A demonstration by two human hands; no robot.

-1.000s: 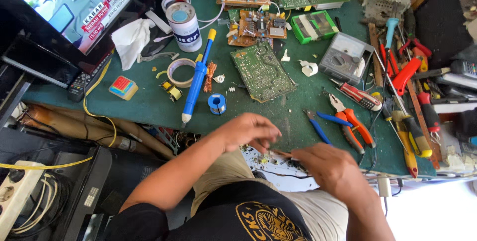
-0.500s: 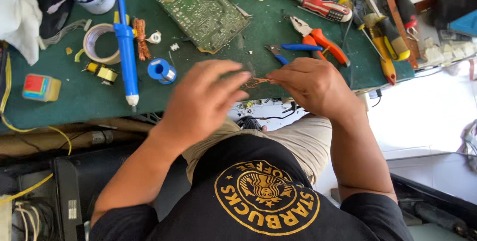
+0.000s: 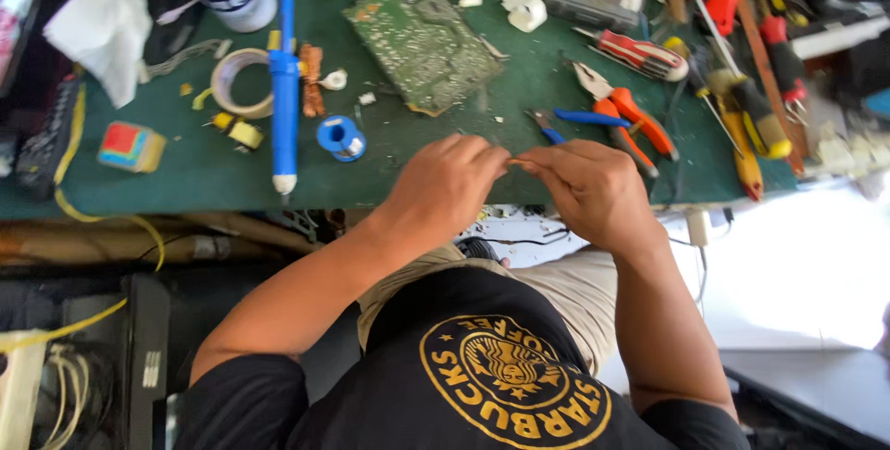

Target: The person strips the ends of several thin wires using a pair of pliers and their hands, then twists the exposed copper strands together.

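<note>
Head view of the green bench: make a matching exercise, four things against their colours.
Things:
1. long plastic desoldering pump
2. small solder spool
3. flat printed circuit board
4. crumpled tissue

Colours:
A. white
B. blue with a yellow top
C. green
D. blue

Pairs: 1-B, 2-D, 3-C, 4-A

The left hand and right hand meet at the green bench mat's near edge.

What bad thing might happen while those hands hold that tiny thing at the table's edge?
The thin piece pinched between left hand and right hand sits at the table edge, so it may drop to the floor. The open pliers lie just beyond the right hand and might get knocked.
</note>
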